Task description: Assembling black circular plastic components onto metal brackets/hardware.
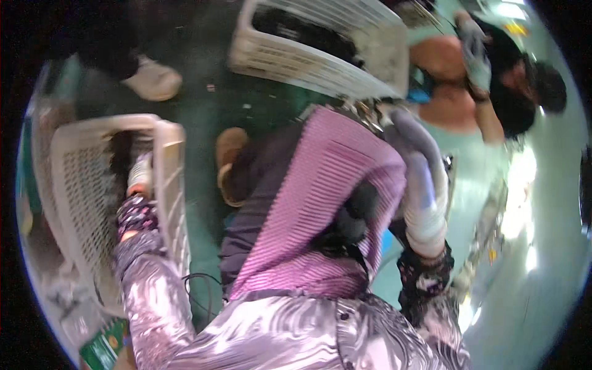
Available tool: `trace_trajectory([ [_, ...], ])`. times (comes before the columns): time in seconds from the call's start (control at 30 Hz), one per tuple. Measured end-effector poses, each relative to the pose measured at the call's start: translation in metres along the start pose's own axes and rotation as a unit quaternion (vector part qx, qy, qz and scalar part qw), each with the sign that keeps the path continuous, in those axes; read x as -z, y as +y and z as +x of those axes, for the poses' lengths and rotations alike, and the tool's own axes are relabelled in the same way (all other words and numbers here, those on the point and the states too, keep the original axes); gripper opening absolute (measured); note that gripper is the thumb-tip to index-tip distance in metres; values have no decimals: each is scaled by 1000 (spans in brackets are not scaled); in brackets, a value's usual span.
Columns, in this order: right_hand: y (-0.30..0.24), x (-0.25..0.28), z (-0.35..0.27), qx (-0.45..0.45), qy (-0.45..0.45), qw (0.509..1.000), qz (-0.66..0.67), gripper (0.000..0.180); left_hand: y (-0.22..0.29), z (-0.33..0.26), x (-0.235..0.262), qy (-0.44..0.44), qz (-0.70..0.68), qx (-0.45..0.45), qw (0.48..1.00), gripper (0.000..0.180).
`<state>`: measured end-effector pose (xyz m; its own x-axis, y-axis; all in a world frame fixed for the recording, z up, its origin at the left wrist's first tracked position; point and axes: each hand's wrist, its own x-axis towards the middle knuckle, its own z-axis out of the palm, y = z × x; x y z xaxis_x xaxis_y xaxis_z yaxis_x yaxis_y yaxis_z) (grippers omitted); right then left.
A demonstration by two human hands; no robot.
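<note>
My left hand (140, 177), in a light glove with an orange-red cuff, reaches down inside a white perforated plastic crate (169, 185) at the left. Dark contents (123, 154) lie beside it, too blurred to name; the fingers are partly hidden and smeared. At the right, my right hand (422, 176), in a grey-white glove, lies by the green work surface (456, 179). Its fingertips are close to small shiny metal pieces (367, 114). Blur keeps me from telling whether it grips any of them. A pink ribbed cloth (333, 160) covers my lap between the hands.
Another white crate (308, 71), with black contents, stands ahead on the dark green floor. Across the work surface a co-worker (505, 80) with a gloved hand sits near round orange-brown shapes (441, 58). Another person's white shoe (154, 79) is at the upper left. A dark cable (203, 280) runs beside the left crate.
</note>
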<state>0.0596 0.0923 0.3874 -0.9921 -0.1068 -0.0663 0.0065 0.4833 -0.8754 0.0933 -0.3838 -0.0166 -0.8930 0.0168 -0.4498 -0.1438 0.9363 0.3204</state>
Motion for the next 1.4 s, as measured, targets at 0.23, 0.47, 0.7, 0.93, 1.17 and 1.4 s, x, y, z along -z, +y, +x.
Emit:
trace_trajectory([
  [0.23, 1, 51, 12, -100, 80, 982, 139, 36, 72, 8, 97, 242, -115, 25, 963, 35],
  [0.47, 36, 54, -30, -85, 182, 972, 120, 28, 270, -100, 215, 436, -177, -263, 842, 23],
  [0.7, 129, 109, -25, -37, 294, 943, 149, 22, 444, -136, 202, 109, -65, -557, 821, 49],
  [0.93, 337, 126, -85, -265, 293, 919, -3, 26, 479, -139, 165, -14, 91, -526, 846, 64],
  [1.17, 415, 92, -76, -418, 259, 870, -38, 40, 492, -130, 175, -22, 87, -520, 849, 62],
  [1.4, 406, 103, -5, -448, 88, 877, -152, 46, 477, -136, 187, -60, 83, -465, 879, 57],
])
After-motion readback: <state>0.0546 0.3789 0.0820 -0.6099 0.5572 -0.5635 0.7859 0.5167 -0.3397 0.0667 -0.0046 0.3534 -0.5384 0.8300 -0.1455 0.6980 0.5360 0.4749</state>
